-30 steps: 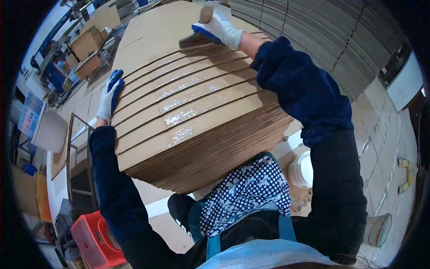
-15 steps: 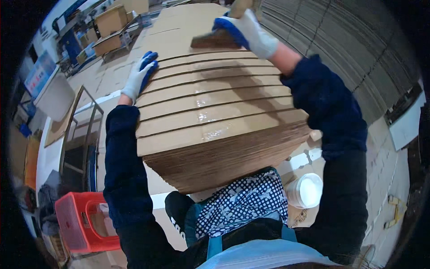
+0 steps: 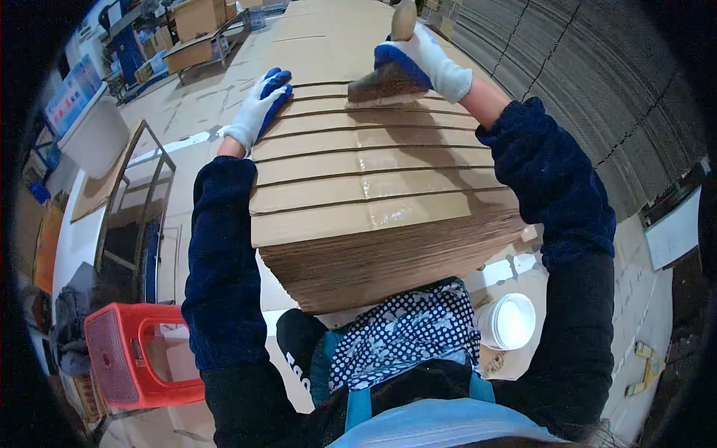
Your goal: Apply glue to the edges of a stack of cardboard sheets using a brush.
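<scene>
1. The right hand (image 3: 424, 61), in a white knit glove with a blue coated palm, has its fingers closed around a broad, flat brush (image 3: 385, 86) with a pale wooden handle.
2. The brush is over the far part of a thick stack of tan cardboard sheets (image 3: 328, 275), its dark bristles at the farthest of the stepped strips; whether they press on the surface, I cannot tell.
3. The left hand (image 3: 261, 106), gloved alike, rests at the stack's left edge toward the far strips, fingers extended, only slightly parted, and holding nothing.
4. The top sheets overlap in steps, leaving narrow bands roughly parallel to the near edge; a glossy wet patch shines on the nearest band.
5. A round white plastic bucket (image 3: 509, 322) stands on the floor beyond the stack's near right corner.
6. A red plastic stool (image 3: 119, 357) stands on the floor, off the near left corner.
</scene>
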Demonstrator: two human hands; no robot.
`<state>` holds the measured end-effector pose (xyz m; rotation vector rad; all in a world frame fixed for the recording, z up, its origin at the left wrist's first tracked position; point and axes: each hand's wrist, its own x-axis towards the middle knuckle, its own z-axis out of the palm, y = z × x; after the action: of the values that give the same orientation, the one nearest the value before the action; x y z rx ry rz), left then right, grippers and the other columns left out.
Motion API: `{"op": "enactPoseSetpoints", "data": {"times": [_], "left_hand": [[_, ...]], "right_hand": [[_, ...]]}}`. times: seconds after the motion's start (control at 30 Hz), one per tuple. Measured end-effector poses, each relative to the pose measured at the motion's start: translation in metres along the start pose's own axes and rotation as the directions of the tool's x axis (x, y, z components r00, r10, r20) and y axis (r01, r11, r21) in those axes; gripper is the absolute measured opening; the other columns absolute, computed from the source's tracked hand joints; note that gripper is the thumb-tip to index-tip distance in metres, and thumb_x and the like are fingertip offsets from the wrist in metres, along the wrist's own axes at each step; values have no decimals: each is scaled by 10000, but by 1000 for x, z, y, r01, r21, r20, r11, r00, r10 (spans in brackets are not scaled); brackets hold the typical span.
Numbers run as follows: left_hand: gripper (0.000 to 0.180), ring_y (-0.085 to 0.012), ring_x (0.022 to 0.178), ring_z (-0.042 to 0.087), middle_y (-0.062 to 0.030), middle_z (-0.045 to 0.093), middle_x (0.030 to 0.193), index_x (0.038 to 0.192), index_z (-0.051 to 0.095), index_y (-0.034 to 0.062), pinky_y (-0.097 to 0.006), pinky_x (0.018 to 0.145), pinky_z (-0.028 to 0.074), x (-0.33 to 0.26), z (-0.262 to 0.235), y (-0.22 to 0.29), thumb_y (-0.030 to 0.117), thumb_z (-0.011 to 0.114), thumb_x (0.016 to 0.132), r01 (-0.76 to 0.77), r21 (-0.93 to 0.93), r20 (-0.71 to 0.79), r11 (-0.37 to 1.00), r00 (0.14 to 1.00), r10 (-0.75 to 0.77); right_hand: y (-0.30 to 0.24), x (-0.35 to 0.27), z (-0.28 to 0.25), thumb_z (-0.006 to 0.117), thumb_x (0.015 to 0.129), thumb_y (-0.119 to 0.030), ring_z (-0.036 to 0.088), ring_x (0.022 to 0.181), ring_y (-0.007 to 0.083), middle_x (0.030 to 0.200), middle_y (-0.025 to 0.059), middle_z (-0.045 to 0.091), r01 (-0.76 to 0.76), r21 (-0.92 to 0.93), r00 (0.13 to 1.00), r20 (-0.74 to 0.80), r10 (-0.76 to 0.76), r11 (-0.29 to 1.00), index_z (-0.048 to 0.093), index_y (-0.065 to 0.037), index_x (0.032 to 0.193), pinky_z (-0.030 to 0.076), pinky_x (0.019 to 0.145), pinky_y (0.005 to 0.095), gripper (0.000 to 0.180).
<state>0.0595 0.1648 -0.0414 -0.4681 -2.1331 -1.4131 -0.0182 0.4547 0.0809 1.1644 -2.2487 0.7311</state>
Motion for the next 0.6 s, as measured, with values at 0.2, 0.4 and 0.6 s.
{"op": "enactPoseSetpoints", "data": {"times": [0.2,0.4,0.6], "left_hand": [[413,-158,1183,408,-75,469,1279,1256,427,-31,-265,972,342,21,12,3,137,515,889,72,-210,109,975,993,-50],[435,-204,1197,416,-92,454,1301,1279,419,16,-311,976,349,2,-13,2,236,473,908,-153,222,114,963,985,130],[508,-295,1188,427,-115,429,1322,1285,436,127,-400,968,347,6,32,84,441,342,897,99,983,-57,154,964,-258]], "right_hand": [[37,20,13,499,782,-615,612,760,282,861,162,652,-319,132,933,-130,335,939,629,-75,790,411,675,456,556],[-47,-96,-17,604,834,-203,553,646,158,710,65,592,14,182,998,54,-24,983,619,-33,814,453,574,300,172],[-98,-178,-66,658,783,-258,585,628,255,710,128,600,34,417,995,67,-68,908,587,-15,782,477,588,385,253]]}}
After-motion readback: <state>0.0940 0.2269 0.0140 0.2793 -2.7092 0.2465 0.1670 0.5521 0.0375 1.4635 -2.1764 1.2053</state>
